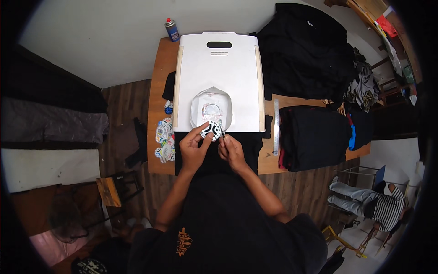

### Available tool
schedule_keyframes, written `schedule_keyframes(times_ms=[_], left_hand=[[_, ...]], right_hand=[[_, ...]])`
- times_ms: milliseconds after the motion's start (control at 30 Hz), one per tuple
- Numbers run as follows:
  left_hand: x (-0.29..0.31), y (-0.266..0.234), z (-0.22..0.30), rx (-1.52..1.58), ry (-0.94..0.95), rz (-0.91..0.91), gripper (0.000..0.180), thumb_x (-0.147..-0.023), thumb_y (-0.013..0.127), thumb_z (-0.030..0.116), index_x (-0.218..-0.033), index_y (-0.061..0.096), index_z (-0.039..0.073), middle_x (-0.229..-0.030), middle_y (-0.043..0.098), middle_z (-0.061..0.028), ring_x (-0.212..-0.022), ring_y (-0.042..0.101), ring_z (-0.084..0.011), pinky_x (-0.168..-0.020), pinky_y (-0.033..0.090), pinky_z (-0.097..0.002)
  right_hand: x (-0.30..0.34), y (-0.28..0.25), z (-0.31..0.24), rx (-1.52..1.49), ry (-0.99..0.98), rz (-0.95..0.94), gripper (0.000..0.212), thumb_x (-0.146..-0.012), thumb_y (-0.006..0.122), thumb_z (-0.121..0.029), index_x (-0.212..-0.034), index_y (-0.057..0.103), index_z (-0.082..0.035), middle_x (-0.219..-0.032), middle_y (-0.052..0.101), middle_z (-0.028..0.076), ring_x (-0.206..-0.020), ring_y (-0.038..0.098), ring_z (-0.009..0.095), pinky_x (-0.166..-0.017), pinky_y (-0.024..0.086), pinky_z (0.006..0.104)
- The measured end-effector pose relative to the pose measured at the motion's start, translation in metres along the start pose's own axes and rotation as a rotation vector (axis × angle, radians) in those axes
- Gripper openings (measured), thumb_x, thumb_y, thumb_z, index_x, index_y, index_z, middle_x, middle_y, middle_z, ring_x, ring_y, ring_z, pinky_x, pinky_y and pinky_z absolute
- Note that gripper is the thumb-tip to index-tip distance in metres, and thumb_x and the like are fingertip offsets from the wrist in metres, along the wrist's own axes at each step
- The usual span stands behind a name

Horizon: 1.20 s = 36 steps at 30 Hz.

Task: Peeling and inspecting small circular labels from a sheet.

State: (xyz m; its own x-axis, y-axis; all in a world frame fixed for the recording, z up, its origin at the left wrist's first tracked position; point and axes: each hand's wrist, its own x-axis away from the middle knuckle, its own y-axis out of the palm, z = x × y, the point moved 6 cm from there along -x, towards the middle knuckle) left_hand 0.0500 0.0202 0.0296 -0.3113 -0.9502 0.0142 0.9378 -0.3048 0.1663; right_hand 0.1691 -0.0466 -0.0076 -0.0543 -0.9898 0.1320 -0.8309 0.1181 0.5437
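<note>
Your left hand [194,150] is pinching a black-and-white patterned disc [212,129] over the near edge of a white board [219,68]. Your right hand [233,153] is closing around a slim dark tool [222,134], its tip lying at the disc's 3 o'clock edge; its kind is too small to tell. You are apparently trimming the rim, so the next move is probably calling for turning the disc with the left fingers while steadying the tool. From the disc, a faceted container [226,108] is sitting at 12 o'clock, patterned pieces [164,131] are lying at 9, and folded black cloth [312,137] is resting at 3.
</note>
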Motion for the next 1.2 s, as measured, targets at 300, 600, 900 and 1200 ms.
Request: schedule_keyframes(times_ms=[300, 600, 900, 1200], left_hand=[[0.001, 0.001, 0.002, 0.009, -0.005, 0.006, 0.037, -0.091, 0.063, -0.005, -0.127, 0.056, -0.01, -0.107, 0.068, -0.0128, -0.093, 0.065, -0.0115, -0.081, 0.053, -0.0226], [-0.002, 0.004, 0.01, 0.037, 0.018, -0.016, 0.033, -0.092, 0.062, -0.006, -0.125, 0.06, -0.009, -0.11, 0.066, -0.0114, -0.096, 0.062, -0.0103, -0.081, 0.051, -0.0217], [-0.004, 0.004, 0.009, 0.032, 0.031, -0.021, 0.035, -0.092, 0.062, -0.006, -0.126, 0.058, -0.009, -0.106, 0.067, -0.0103, -0.091, 0.062, -0.0086, -0.079, 0.051, -0.0206], [-0.005, 0.005, 0.011, 0.018, 0.04, -0.03, 0.036, -0.092, 0.061, -0.006, -0.128, 0.057, -0.009, -0.105, 0.068, -0.0117, -0.091, 0.064, -0.0092, -0.079, 0.052, -0.021]], right_hand=[[0.0, -0.003, 0.0, -0.003, -0.009, 0.007, 0.038, -0.107, 0.037, -0.039, -0.087, 0.046, -0.008, -0.058, 0.03, -0.005, -0.048, 0.024, 0.005, -0.045, 0.024, 0.0225], [0.002, -0.001, -0.001, -0.01, 0.02, 0.004, 0.037, -0.107, 0.038, -0.039, -0.087, 0.046, -0.008, -0.058, 0.031, -0.005, -0.048, 0.025, 0.005, -0.045, 0.024, 0.0223], [0.001, -0.001, -0.002, 0.0, 0.015, -0.006, 0.037, -0.107, 0.038, -0.039, -0.087, 0.046, -0.008, -0.058, 0.031, -0.005, -0.047, 0.025, 0.005, -0.045, 0.024, 0.0218], [0.0, -0.002, -0.001, -0.006, 0.016, -0.006, 0.037, -0.107, 0.038, -0.038, -0.087, 0.046, -0.008, -0.058, 0.031, -0.005, -0.047, 0.025, 0.005, -0.045, 0.024, 0.0221]])
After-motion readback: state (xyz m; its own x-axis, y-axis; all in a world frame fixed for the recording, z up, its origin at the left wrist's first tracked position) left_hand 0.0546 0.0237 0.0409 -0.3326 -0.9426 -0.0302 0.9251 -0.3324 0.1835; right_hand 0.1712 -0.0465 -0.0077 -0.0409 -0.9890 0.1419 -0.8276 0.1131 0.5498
